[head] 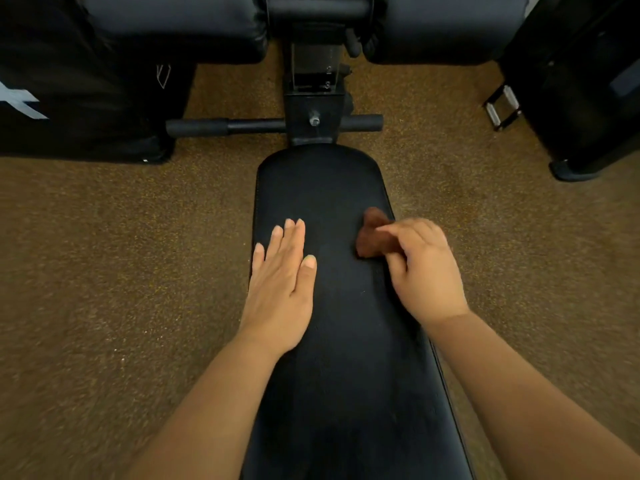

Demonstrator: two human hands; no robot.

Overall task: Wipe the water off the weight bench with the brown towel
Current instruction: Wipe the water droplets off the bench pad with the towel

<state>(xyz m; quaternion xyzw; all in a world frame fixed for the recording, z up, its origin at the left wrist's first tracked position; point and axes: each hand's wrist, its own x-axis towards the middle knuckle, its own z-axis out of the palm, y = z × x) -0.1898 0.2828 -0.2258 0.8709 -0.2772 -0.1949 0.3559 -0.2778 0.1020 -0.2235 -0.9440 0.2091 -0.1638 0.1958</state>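
Brown towel (372, 237) sits bunched at the weight bench (322, 188) pad's right edge, pinched in your right hand (424, 268) — left hand (282, 278) flat, fingers straight — so a small wad may miss water.

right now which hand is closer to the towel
Right. The right hand grips the brown towel at the bench's right edge; the left hand lies flat across the pad, apart.

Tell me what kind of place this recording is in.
Probably a gym or home workout room: a padded black weight bench with numbered adjustment post, speckled rubber-like floor, and black padded equipment nearby.
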